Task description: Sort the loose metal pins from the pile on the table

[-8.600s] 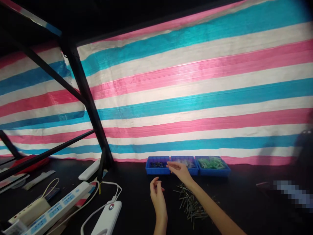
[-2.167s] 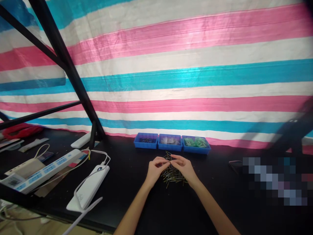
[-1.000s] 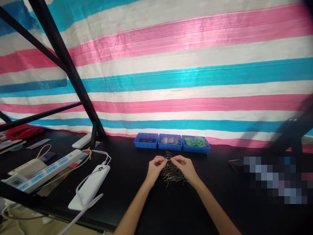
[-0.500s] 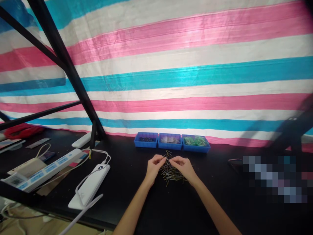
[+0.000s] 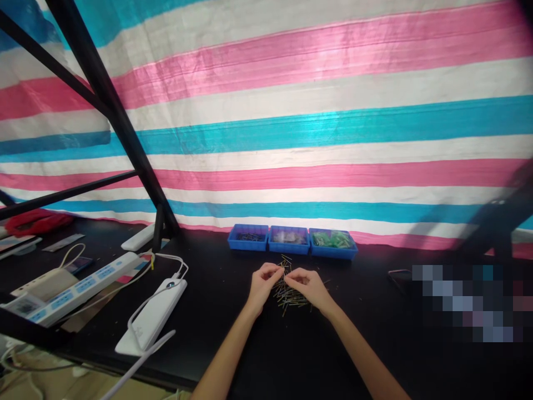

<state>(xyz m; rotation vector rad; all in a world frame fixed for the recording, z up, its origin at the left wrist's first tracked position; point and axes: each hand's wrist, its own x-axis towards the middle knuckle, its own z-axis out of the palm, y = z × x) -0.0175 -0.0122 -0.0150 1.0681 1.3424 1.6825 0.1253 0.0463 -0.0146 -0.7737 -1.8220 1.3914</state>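
Note:
A loose pile of thin metal pins [image 5: 292, 295], like small nails or screws, lies on the black table between my two hands. Over the pile's left side, my left hand [image 5: 265, 280] is closed in a pinch of thumb and forefinger. My right hand [image 5: 308, 284] pinches in the same way from the right, its fingertips almost meeting those of the left. Whatever sits between the fingertips is too small to make out. Behind the hands stand a blue bin of dark pins [image 5: 249, 245], a blue bin of pale pieces [image 5: 288, 248] and a blue bin of green pieces [image 5: 333, 253].
To the left are a white power bank [image 5: 152, 319] with a cable, a power strip [image 5: 85, 286] and a black metal frame [image 5: 120, 122]. A striped sheet [image 5: 316, 133] hangs behind the table. At right lies a dark thin-framed object [image 5: 400, 273], partly beside a blurred patch.
My right fingertips have moved slightly left and down, closer to the left ones. The left hand stays nearly where it was, still pinching.

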